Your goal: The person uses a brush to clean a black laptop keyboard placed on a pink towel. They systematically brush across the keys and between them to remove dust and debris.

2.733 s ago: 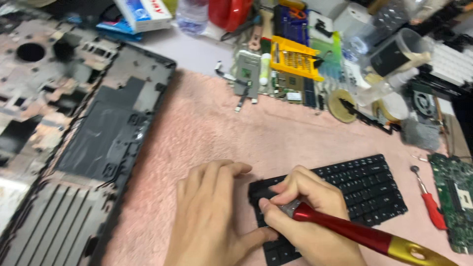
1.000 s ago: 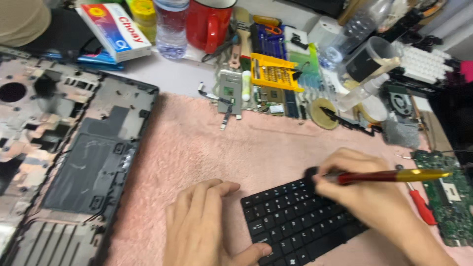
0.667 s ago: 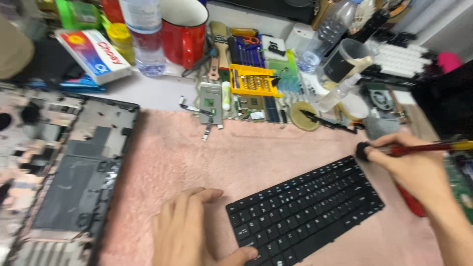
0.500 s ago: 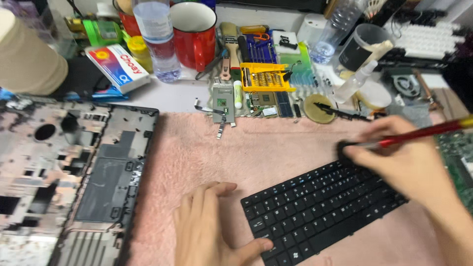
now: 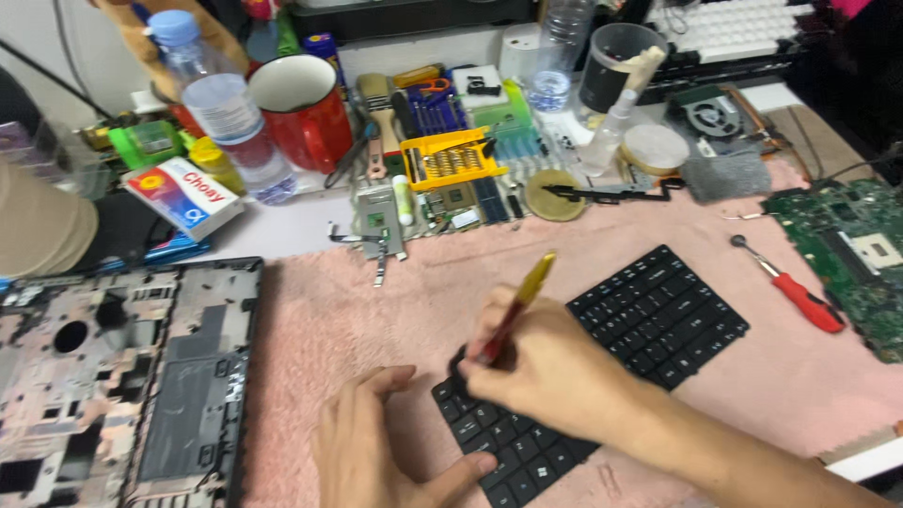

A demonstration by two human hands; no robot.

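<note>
Fingers of the right hand are curled tight around a small brush with a red and gold handle. Its dark tip is pressed down on the near left end of the black keyboard, and its gold end sticks up and away toward the back of the bench. The left hand lies flat and open just beside the right one. It holds nothing. Its palm and fingers rest on the pink mat, and its thumb touches the keys at the keyboard's near corner.

The keyboard lies flat on the pink mat, in the middle of the view, slanting from near left up to far right. The right hand and arm cover part of it.

On the left sits an opened laptop shell, partly on the mat. On the right, a red screwdriver lies on the mat, apart from the keyboard, and a green circuit board lies past it at the mat's edge.

Along the back of the bench stand a red mug, a clear water bottle with a blue cap, and a small white and red box. A yellow tool holder and a roll of tape lie nearer the middle. A small fan part sits farther right.
</note>
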